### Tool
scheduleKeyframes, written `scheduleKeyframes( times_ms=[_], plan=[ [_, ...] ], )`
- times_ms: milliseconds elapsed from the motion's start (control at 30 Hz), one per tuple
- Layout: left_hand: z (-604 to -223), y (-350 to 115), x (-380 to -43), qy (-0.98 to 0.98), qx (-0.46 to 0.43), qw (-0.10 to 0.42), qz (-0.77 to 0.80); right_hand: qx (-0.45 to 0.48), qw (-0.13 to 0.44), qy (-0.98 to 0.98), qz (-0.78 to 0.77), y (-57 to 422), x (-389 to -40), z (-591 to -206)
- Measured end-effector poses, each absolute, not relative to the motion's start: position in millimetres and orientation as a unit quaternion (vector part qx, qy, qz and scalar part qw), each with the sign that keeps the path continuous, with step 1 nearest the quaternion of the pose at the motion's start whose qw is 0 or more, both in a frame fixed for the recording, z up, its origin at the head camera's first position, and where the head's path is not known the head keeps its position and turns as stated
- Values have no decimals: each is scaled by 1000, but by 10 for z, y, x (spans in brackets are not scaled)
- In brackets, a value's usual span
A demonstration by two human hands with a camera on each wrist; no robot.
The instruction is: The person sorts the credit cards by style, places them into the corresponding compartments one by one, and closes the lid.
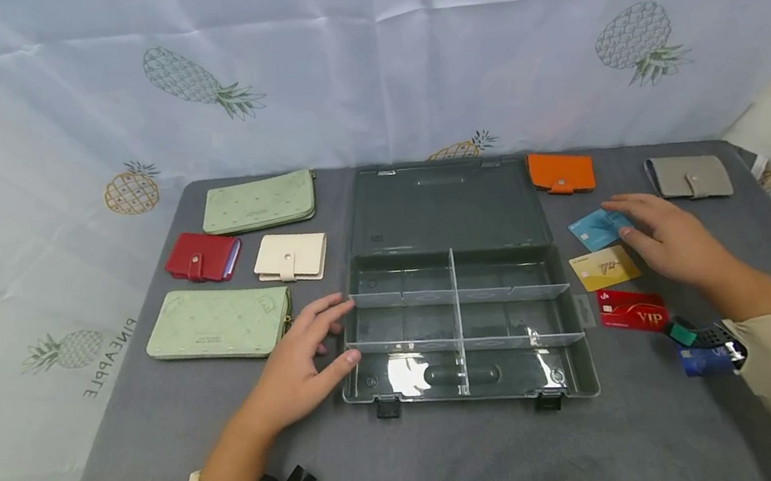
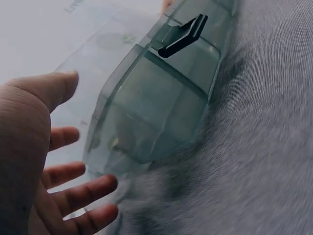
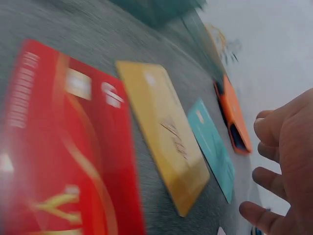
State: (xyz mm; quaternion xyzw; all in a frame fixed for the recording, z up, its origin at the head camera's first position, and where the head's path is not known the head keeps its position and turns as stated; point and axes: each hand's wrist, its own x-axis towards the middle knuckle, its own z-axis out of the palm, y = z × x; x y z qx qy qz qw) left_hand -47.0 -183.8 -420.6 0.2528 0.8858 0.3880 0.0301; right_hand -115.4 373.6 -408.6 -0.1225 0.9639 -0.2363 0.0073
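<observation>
A dark translucent compartment box (image 1: 459,321) lies with its lid (image 1: 444,206) folded back. At its left edge is my left hand (image 1: 302,363), fingers spread, with thumb and fingertips right by the rim. My right hand (image 1: 673,237) is over the right end of a light blue card (image 1: 592,231), fingers slightly bent. In the right wrist view a gap shows between those fingers and the light blue card (image 3: 212,147). A gold card (image 1: 598,268), a red VIP card (image 1: 627,310) and a dark blue card (image 1: 703,360), partly hidden by the right wrist strap, lie below it.
An orange card holder (image 1: 561,172) and a grey one (image 1: 689,176) lie at the back right. Two green wallets (image 1: 258,203), a red card holder (image 1: 195,258) and a cream one (image 1: 291,255) lie on the left. A pineapple-print curtain (image 1: 356,52) hangs behind the grey table.
</observation>
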Motion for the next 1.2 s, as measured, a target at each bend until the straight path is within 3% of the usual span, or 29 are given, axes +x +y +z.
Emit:
scheduleKeyframes(
  times_ms=[400,700,1200],
  plan=[
    [-4420,-1848,-526,817,227,63,526,-79,124,953,-267,3943,-1468,-4125],
    [-4444,-1854,-552,805,224,69,545,-103,135,952,-253,3982,-1538,-4174],
    [-4445,-1857,-557,804,221,74,547,-56,146,953,-261,3996,-1626,-4097]
  ],
)
